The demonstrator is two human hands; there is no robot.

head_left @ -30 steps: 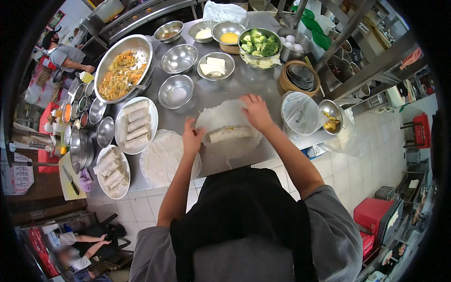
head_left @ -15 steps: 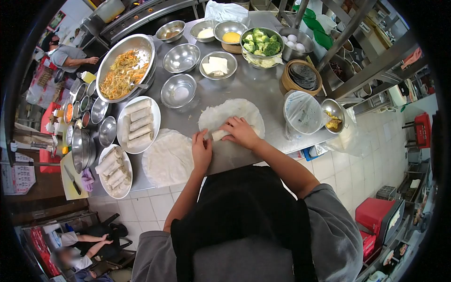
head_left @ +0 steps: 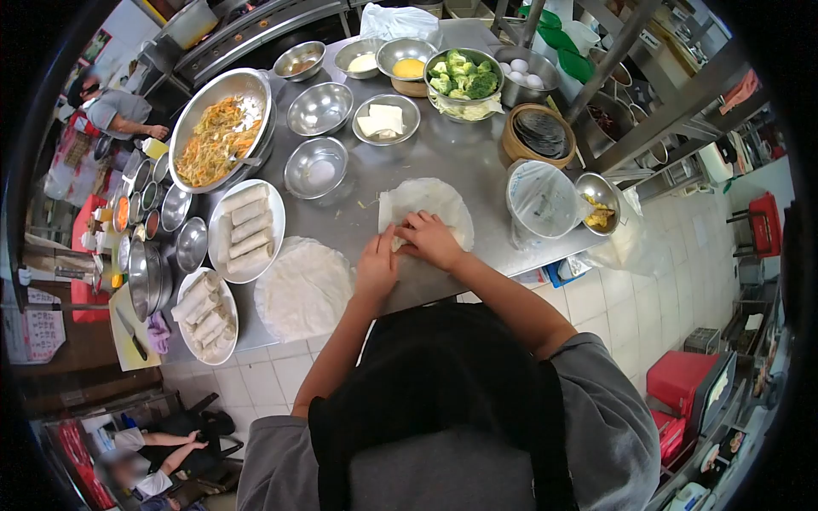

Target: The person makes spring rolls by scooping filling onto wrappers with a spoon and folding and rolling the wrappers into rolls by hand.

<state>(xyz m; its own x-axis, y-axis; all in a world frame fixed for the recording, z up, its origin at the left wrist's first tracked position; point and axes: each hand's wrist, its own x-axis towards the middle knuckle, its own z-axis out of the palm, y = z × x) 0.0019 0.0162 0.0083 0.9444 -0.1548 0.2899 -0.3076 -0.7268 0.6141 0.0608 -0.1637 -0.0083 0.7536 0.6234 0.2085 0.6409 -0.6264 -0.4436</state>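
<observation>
A round, thin wrapper (head_left: pixel 443 198) lies on the steel table, its left side folded inward. My right hand (head_left: pixel 430 241) rests over the filled roll on it, fingers bent and pressing down, so the roll is mostly hidden. Close against it, my left hand (head_left: pixel 377 262) has its fingers together at the roll's left end. To the left is a stack of wrappers (head_left: pixel 304 288). Two white plates of finished rolls stand beyond it, the upper plate (head_left: pixel 277 223) and the lower plate (head_left: pixel 231 317).
A large bowl of shredded filling (head_left: pixel 220 140) is at the upper left. Metal bowls, a broccoli bowl (head_left: pixel 463 77) and eggs (head_left: pixel 520 72) line the back. A plastic-lined tub (head_left: pixel 542 200) stands right. One person (head_left: pixel 119 111) stands far left; another sits lower left.
My right hand came down from the wrapper's upper edge onto the roll. My left hand moved right to its left end. The wrapper's left side is now folded in.
</observation>
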